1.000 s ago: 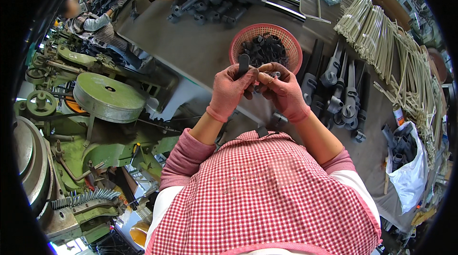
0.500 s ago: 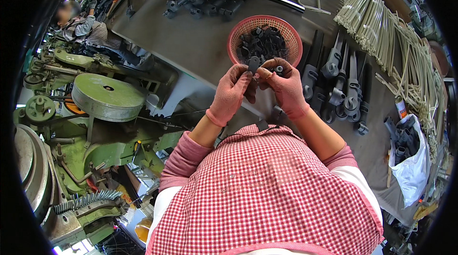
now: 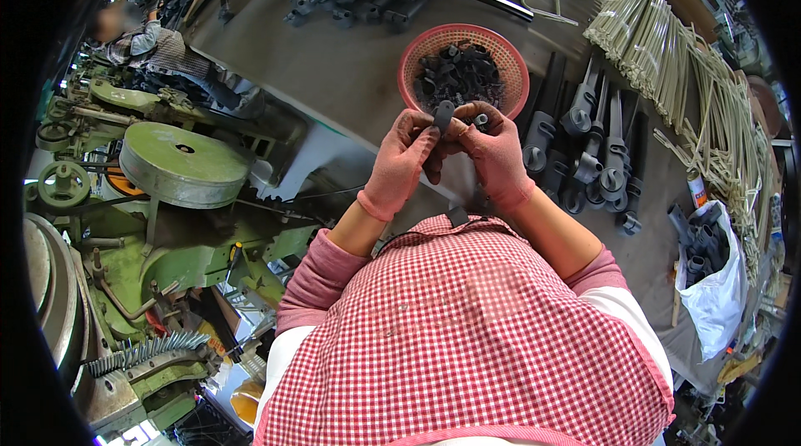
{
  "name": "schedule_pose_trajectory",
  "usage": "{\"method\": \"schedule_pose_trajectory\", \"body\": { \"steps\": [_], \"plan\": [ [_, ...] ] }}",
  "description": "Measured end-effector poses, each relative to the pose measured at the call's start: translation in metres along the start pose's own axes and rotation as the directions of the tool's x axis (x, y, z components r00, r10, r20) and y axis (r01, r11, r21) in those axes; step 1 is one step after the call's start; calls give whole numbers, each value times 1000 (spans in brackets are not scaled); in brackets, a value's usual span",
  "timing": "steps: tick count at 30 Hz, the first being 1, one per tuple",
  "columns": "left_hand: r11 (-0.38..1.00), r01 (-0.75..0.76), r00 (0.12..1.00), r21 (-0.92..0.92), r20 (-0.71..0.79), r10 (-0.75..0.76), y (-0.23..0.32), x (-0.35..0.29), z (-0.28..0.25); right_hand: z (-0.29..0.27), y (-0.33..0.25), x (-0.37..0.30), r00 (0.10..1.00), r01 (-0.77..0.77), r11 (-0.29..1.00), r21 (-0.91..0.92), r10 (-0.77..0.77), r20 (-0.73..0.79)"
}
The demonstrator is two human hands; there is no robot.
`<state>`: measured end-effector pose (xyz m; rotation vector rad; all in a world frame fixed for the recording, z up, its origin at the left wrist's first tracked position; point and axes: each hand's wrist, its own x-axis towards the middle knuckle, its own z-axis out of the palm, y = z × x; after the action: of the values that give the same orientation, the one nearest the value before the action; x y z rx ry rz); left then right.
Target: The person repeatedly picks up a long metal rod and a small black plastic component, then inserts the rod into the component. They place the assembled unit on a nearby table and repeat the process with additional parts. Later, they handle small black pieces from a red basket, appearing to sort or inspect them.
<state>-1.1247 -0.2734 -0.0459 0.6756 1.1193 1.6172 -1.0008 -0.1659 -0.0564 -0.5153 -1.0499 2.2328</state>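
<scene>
Both my hands wear pink gloves with dirty, darkened fingertips and meet just in front of a red plastic basket [image 3: 406, 83]. My left hand [image 3: 399, 161] pinches a small black part [image 3: 444, 115] with a rounded end, held upright. Closed against it from the other side is my right hand [image 3: 498, 158], its thumb and forefinger touching near the part's lower end. A small light-coloured cylindrical piece [image 3: 481, 120] shows at the right hand's curled fingers; whether it is loose or gripped is hard to see. Many small black parts [image 3: 460, 75] fill the basket.
Black tubes with clamp ends [image 3: 613, 166] lie right of the basket. Bundled pale rods [image 3: 659, 54] line the far right, above a white bag [image 3: 719, 304] of black fittings. More black tubes lie at the back. Green machinery [image 3: 188, 166] stands left, with another person [image 3: 158, 50] beyond it.
My hands have drawn slightly closer together around the black part, the right fingers moving in over its lower end. The view has shifted a little.
</scene>
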Motion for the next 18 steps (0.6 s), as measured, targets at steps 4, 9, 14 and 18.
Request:
{"method": "schedule_pose_trajectory", "body": {
  "steps": [4, 9, 14, 18],
  "plan": [
    [995, 97, 995, -7, 12, -97, -8, -3, -10, -4, 9, -5, 989, -133, 989, 62, 137, -55],
    [965, 256, 965, -49, -40, -258, -17, -9, -24, -23, 12, -2, 930, -350, 916, -197, 364, 42],
    [946, 322, 939, -42, -117, -324, -54, -4, -49, -46, 19, 10, 885, -438, 876, -204, 460, 76],
    [725, 421, 889, 544, -405, -212, -118, 25, -90, -68, 29, 19, 834, -477, 879, -12, 448, -323]
  ]
}}
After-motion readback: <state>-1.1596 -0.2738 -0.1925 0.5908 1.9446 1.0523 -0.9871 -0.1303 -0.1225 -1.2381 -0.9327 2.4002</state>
